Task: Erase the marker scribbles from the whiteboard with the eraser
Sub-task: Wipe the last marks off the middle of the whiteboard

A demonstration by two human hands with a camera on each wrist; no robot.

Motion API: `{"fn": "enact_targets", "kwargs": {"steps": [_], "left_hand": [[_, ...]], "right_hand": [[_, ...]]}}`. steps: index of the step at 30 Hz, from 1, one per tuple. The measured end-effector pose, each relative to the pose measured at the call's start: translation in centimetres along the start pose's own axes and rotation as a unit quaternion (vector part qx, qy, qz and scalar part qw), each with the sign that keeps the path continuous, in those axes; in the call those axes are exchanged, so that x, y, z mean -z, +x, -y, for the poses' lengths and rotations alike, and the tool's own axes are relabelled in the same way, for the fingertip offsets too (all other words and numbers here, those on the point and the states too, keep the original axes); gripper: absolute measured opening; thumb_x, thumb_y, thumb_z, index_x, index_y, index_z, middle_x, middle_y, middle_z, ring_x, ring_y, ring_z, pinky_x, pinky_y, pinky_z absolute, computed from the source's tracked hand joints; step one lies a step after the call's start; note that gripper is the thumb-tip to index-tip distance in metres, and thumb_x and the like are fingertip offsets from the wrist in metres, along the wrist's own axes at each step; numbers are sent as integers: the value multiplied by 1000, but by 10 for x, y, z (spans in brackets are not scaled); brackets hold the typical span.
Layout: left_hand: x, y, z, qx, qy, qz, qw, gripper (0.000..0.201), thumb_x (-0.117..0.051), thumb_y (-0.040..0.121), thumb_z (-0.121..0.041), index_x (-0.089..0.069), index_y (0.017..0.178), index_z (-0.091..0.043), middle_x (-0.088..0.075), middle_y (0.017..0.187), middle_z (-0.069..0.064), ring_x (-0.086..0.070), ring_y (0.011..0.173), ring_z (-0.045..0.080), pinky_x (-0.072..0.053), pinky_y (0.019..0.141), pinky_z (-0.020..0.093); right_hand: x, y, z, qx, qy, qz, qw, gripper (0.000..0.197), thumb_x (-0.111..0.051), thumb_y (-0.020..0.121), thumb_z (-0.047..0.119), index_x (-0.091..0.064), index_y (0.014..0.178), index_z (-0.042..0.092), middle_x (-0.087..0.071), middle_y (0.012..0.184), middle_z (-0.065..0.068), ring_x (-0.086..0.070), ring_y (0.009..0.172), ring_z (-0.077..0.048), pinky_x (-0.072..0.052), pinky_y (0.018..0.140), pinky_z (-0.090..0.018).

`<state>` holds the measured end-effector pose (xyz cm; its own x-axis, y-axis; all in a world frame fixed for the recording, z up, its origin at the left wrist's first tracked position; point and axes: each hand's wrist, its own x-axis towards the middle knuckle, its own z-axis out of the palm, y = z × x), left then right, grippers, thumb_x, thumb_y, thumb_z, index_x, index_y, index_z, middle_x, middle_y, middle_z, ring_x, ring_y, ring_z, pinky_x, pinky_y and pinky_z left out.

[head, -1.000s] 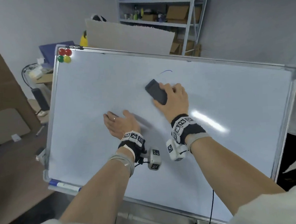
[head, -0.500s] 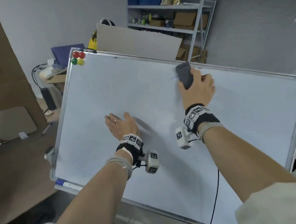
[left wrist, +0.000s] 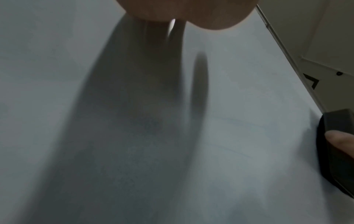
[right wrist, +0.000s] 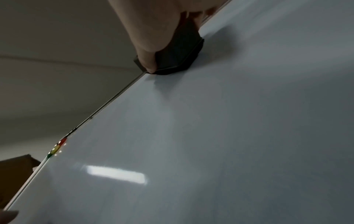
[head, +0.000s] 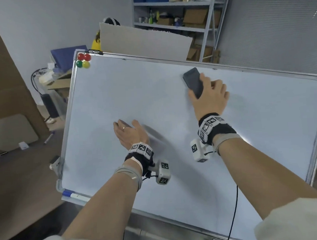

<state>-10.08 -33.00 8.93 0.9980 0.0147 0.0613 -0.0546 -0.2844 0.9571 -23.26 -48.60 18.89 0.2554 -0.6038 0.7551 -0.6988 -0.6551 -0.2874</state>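
Since the frame a second back, the right hand [head: 211, 96] had carried the eraser [head: 193, 82] from the middle of the whiteboard [head: 153, 105] up to its top edge, over the spot where a short blue stroke had shown, and no stroke was visible there now. That hand gripped the eraser by its long sides, thumb [right wrist: 145, 50] down one flank and the other fingers curled over the far one, with the dark pad flat on the surface just below the top frame. The left hand [head: 129, 133] lay open, palm and straight fingers pressed on the board near its centre, well apart from the eraser, steadying the tilted panel.

The eraser looked like a light, rigid plastic block with a soft felt face, so it should slide easily and need only moderate pressure. Holding it by the sides, as here, seemed the sound grip; a hold near one end would likely tip the pad off the surface. The glossy board appeared slippery and, on its stand, liable to swing without that bracing palm. Four coloured magnets [head: 83, 60] sat in the upper left corner, and a marker [head: 73, 195] lay in the tray at the lower left.
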Motion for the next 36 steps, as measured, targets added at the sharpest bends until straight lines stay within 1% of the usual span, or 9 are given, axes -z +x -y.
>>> {"fn": "enact_targets", "kwargs": {"steps": [3,10,18,22,28,30,32,34,36], "left_hand": [[4,3,4,-5,2,-6,1000,65,-41,97,-36,-24,154,-9,-16,163,3,-13,151,20,-18,122,45],[34,22,31,13,15,-48,999,58,-43,98,-33,-33,150,-10,-22,161,4,-17,150,21,-18,121,44],[101,32,122,182,77,-126,972,56,-43,97,-33,-36,148,-10,-29,159,7,-23,148,25,-15,120,42],[137,27,171,246,87,-123,957,57,-46,96,-29,-37,146,-4,-31,156,14,-30,142,32,-23,117,44],[171,16,229,388,-56,-75,917,62,-41,99,-33,-26,152,-4,-31,156,19,-36,140,38,-29,114,41],[169,16,244,406,-139,-58,901,66,-41,94,-43,-36,147,-4,-48,143,21,-51,126,40,-43,106,44],[167,12,253,412,-205,-24,887,63,-41,86,-54,-59,121,-5,-68,102,17,-67,85,33,-56,75,39],[165,11,258,418,-237,-10,877,49,-41,89,-54,-63,94,-11,-63,76,10,-58,60,24,-48,56,28],[167,8,250,419,-258,-12,870,45,-41,93,-53,-60,86,-13,-61,68,7,-57,54,21,-45,50,23]], "right_hand": [[-2,-4,8,7,23,1,1000,53,-60,82,53,-51,129,31,-50,109,-8,-47,96,-30,-39,85,-41],[-25,-52,61,134,75,75,985,52,-69,77,51,-56,123,31,-49,102,-5,-47,91,-26,-41,80,-39],[-61,-148,129,266,100,213,935,56,-79,67,46,-60,118,30,-52,97,-4,-49,88,-27,-39,77,-39],[-77,-205,154,321,88,293,896,53,-79,67,50,-61,114,33,-51,94,-1,-49,85,-24,-36,74,-37],[-89,-272,177,373,56,432,819,50,-60,82,61,-57,121,30,-56,106,-2,-54,98,-24,-41,77,-35],[-91,-288,183,383,35,474,792,51,-52,84,69,-57,114,27,-59,101,-1,-59,91,-23,-43,68,-33],[-91,-303,187,399,11,497,770,54,-48,83,74,-59,106,27,-61,96,0,-63,84,-25,-43,62,-31],[-89,-317,189,424,-13,502,753,51,-50,83,72,-64,101,27,-65,95,0,-66,83,-26,-39,61,-29],[-86,-325,189,426,-26,507,749,46,-52,84,67,-67,96,25,-68,94,-1,-67,84,-27,-39,61,-29]]}}
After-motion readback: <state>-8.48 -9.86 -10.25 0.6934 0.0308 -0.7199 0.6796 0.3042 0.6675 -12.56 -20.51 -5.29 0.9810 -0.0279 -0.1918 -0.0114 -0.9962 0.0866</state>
